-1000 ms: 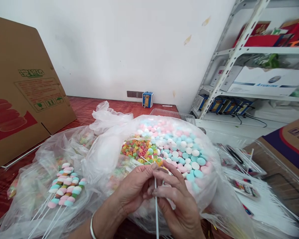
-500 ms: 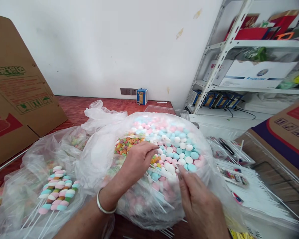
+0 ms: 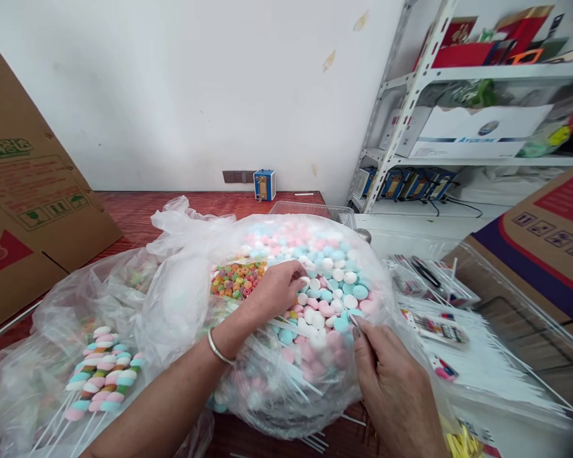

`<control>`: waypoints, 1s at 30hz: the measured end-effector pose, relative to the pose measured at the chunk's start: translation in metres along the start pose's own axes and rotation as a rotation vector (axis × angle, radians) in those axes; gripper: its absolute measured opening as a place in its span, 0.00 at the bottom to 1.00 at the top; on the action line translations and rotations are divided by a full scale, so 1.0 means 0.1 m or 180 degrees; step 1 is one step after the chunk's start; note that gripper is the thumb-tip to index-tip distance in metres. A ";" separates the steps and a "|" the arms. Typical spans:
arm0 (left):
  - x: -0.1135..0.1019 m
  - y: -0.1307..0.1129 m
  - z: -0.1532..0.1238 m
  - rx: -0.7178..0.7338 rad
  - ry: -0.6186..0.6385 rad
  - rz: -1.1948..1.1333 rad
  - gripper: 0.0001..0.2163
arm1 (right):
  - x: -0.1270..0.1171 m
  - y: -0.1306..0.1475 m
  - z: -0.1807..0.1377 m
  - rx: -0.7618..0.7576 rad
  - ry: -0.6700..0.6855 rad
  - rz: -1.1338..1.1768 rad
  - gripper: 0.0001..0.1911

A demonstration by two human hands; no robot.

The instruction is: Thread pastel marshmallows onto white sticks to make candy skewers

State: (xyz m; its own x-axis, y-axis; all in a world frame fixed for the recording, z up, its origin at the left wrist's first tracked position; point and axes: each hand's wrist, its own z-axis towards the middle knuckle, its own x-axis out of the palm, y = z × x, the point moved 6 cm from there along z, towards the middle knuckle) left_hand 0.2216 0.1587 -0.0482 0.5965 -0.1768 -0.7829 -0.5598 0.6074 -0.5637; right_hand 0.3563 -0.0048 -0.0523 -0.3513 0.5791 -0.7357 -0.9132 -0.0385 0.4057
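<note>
A large clear plastic bag lies open around a heap of pink, white and blue marshmallows. Ring-shaped gummy candies in orange, green and red fill its left part. My left hand, a bangle at its wrist, reaches over the heap, its fingers curled closed at a white marshmallow. Along the right side of the heap, my right hand pinches a thin white stick, mostly hidden by the fingers. Finished-looking candy skewers of marshmallows and gummies lie on plastic at the left.
White sticks lie across the bag's near side. A cardboard box stands at left and another at right. Clear bins with white sticks and small packets sit at right, below a shelf. A blue device stands by the wall.
My view has shifted slightly right, so the scene sits further left. My left hand's fingers have curled down more at the marshmallows; my right hand remains by the heap's right side.
</note>
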 end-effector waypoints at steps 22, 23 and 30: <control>0.30 -0.38 0.06 0.0209 0.0693 0.0846 0.13 | -0.02 0.03 -0.01 0.0126 0.0023 0.0126 0.21; 0.29 -0.37 0.06 0.0193 0.0665 0.0806 0.13 | -0.02 0.05 -0.02 0.0137 0.0037 0.0119 0.22; 0.00 -0.07 -0.13 -0.0918 0.0175 -0.1572 0.14 | 0.05 0.19 -0.16 0.0028 0.0395 0.0594 0.24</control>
State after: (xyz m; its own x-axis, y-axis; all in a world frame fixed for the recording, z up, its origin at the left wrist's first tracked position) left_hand 0.2183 0.1447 -0.0481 0.8006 -0.4305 -0.4167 -0.3612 0.2081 -0.9090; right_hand 0.3339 -0.0159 -0.0572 -0.5373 0.4580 -0.7082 -0.8283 -0.1283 0.5454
